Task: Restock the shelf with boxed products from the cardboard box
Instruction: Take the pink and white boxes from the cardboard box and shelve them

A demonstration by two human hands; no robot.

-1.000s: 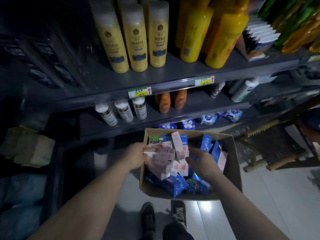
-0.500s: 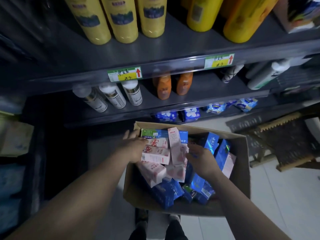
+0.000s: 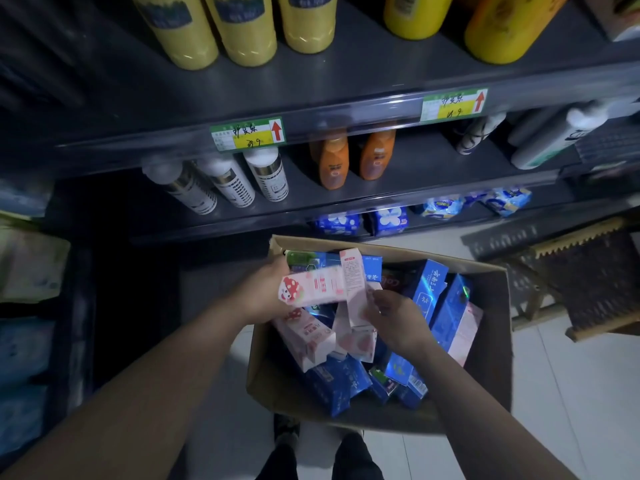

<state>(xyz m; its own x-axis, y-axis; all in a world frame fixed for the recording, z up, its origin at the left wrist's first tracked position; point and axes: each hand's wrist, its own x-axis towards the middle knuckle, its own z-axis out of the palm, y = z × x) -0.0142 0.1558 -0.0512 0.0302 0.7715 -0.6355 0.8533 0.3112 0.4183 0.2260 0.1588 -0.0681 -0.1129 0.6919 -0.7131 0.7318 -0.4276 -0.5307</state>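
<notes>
Both hands reach into the cardboard box point(image 3: 493, 341).
The left hand point(image 3: 261, 292) curls round a pink mushroom box point(image 3: 313, 285), lifted just above the pile. The right hand point(image 3: 393, 318) pinches a tall pink box point(image 3: 353, 282) standing in the cardboard box among blue boxes point(image 3: 427, 292). Behind it is the shelf point(image 3: 415, 168) with bottles point(image 3: 266, 174).

A single wide-angle camera worn on the person's head looks forward and steeply down, close above the open brown cardboard box point(image 3: 493, 327) near centre, with the dark grey metal shelf point(image 3: 381, 74) spanning 10 to 2 o'clock and the person's dark shoes point(image 3: 285, 431) at 6 o'clock.
</notes>
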